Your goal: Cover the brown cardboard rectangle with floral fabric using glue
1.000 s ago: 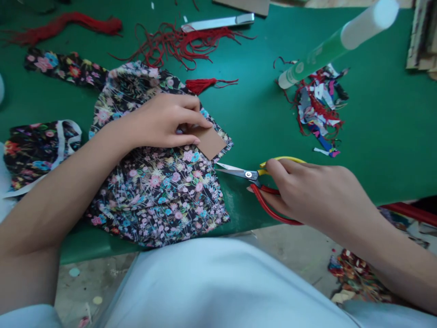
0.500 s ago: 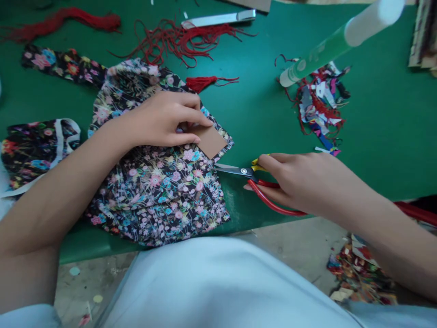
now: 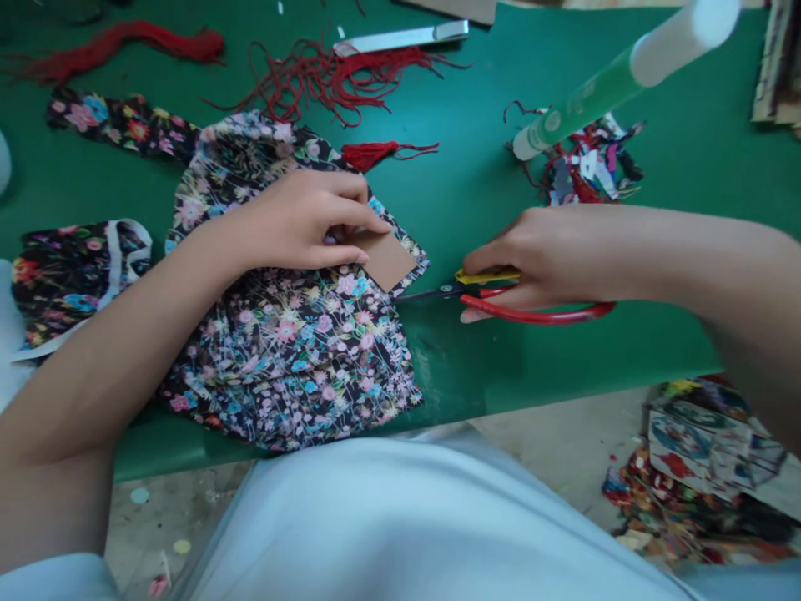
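Note:
A dark floral fabric piece (image 3: 294, 351) lies on the green table, its right side cut to an angled edge. On it rests a small tan cardboard square (image 3: 389, 261). My left hand (image 3: 306, 215) pins this card against the cloth, thumb and forefinger pressed on it, other fingers curled. My right hand (image 3: 531, 255) grips scissors (image 3: 531, 313) with red and yellow handles. Their dark blades point left and look closed or nearly so, the tips at the fabric's edge just below the card's lower corner.
A red tassel (image 3: 369, 155) and loose red cords (image 3: 338, 79) lie behind the fabric, near a metal clip-like tool (image 3: 400, 37). A green-and-white tube (image 3: 581, 104) stands beside cloth scraps (image 3: 594, 167). Another floral piece with white trim (image 3: 62, 271) sits left. Scraps (image 3: 682, 492) cover the floor lower right.
My right hand has risen away from me and rolled over, turning the scissors so the blades show edge-on and closer together. My left hand and the card have stayed put.

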Motion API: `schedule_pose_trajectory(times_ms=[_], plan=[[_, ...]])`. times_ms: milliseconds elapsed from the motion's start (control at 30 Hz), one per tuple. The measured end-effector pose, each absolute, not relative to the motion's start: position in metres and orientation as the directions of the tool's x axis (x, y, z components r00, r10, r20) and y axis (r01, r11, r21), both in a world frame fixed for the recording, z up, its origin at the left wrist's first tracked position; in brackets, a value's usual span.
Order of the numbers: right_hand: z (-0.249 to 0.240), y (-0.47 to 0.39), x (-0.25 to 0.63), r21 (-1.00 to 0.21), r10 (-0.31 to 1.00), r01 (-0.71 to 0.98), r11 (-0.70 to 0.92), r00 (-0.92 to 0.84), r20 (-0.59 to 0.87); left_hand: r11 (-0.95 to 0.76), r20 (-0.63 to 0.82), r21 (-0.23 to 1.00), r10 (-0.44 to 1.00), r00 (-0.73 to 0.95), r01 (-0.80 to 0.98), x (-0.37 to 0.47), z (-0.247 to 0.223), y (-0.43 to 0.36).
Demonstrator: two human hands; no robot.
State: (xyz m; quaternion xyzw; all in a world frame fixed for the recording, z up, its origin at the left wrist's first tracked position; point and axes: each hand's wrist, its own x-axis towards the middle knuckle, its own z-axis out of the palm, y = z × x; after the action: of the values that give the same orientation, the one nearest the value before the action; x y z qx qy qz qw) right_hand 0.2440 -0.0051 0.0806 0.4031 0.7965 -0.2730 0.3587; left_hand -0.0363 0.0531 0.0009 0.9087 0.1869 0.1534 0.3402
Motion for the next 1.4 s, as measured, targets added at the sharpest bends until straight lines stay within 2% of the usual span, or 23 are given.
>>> schedule_pose_trajectory(times_ms=[233, 500, 700, 867, 1033, 1200, 1400], plan=[[0.080, 0.013, 0.232, -0.185, 0.401, 0.861, 0.474, -0.398, -0.825, -0.725, 0.163, 0.648, 0.430, 0.888, 0.232, -0.037, 0.000, 0.053], [0.071, 0.030, 0.234, -0.214, 0.326, 0.820, 0.531, -0.431, -0.842, -0.752, 0.168, 0.618, 0.411, 0.896, 0.229, -0.037, 0.000, 0.054], [0.068, 0.042, 0.230, -0.208, 0.239, 0.863, 0.460, -0.346, -0.907, -0.762, 0.176, 0.606, 0.408, 0.896, 0.227, -0.037, -0.001, 0.054], [0.070, 0.049, 0.221, -0.139, 0.236, 0.893, 0.428, -0.259, -0.937, -0.752, 0.167, 0.616, 0.416, 0.894, 0.235, -0.037, -0.001, 0.054], [0.072, 0.051, 0.214, -0.037, 0.312, 0.859, 0.511, -0.225, -0.923, -0.738, 0.161, 0.632, 0.424, 0.891, 0.236, -0.037, -0.001, 0.054], [0.075, 0.052, 0.211, -0.114, 0.284, 0.835, 0.539, -0.308, -0.908, -0.706, 0.149, 0.668, 0.438, 0.887, 0.236, -0.037, 0.000, 0.055], [0.076, 0.053, 0.205, -0.078, 0.292, 0.836, 0.544, -0.275, -0.916, -0.704, 0.162, 0.673, 0.439, 0.884, 0.226, -0.037, -0.001, 0.054]])
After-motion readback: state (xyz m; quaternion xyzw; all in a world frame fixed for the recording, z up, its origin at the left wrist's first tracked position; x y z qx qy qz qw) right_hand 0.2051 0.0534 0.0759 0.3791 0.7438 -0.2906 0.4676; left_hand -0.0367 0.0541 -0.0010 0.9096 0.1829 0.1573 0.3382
